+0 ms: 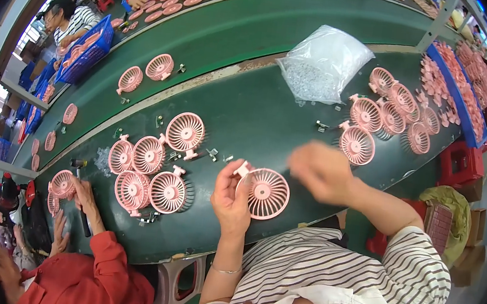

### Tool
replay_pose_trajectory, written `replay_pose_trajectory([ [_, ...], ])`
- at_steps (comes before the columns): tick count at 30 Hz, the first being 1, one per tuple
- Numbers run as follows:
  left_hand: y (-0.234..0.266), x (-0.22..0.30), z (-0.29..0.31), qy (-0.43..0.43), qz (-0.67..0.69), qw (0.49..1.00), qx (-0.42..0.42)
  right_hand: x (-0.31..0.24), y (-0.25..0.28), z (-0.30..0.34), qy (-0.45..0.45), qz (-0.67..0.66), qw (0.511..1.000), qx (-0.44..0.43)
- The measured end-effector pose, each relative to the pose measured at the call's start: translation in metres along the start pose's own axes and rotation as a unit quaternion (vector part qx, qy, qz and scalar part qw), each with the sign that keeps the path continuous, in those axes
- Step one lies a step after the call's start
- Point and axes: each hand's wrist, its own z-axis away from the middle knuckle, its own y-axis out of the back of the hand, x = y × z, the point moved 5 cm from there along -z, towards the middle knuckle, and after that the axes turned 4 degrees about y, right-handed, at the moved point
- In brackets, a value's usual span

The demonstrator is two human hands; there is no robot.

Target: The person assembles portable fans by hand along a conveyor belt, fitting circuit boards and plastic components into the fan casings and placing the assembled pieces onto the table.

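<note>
My left hand (pixel 231 201) pinches the short stem of a round pink fan guard (pixel 267 194) near the front edge of the green bench. The guard faces up, with its ribs and hub in sight. My right hand (pixel 323 172) hovers to the right of it, apart from the guard. Motion smears its fingers, so what they hold, if anything, cannot be made out. Beyond that hand, several more pink fan guards (pixel 357 145) lie in a loose group. To the left is another cluster of guards (pixel 148 155), with small metal clips (pixel 212 154) scattered around.
A clear plastic bag (pixel 319 67) of small transparent parts lies at the back. At right stands a blue bin (pixel 463 96) of pink pieces. A co-worker in red (pixel 101 271) sits at left, near a hammer (pixel 84 218). A green conveyor belt (pixel 220 44) runs behind the bench.
</note>
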Motion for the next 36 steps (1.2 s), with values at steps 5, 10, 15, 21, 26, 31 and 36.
replay_pose_trajectory([
  [5,-0.011,-0.02,0.017,0.027,-0.024,0.999,-0.033,0.106,0.004,0.012,-0.218,0.193,0.957,0.015],
  [10,-0.009,-0.028,0.018,0.043,-0.011,0.999,-0.029,0.156,0.004,0.013,-0.309,0.367,0.872,-0.098],
  [15,-0.011,-0.028,0.019,0.036,-0.02,0.999,-0.027,0.166,-0.001,0.015,-0.274,0.393,0.874,-0.082],
  [21,-0.012,-0.026,0.019,0.035,-0.038,0.999,-0.004,0.171,0.0,0.015,-0.266,0.427,0.862,-0.067],
  [26,-0.007,-0.026,0.023,-0.002,-0.01,1.0,0.001,0.106,0.0,0.01,-0.324,0.208,0.923,-0.003],
  [31,-0.011,-0.026,0.025,-0.028,-0.029,0.999,-0.035,0.08,-0.048,0.042,-0.444,-0.383,0.81,0.017],
  [36,-0.012,-0.027,0.022,-0.032,-0.03,0.998,-0.056,0.061,-0.059,0.043,-0.435,-0.41,0.801,-0.015],
])
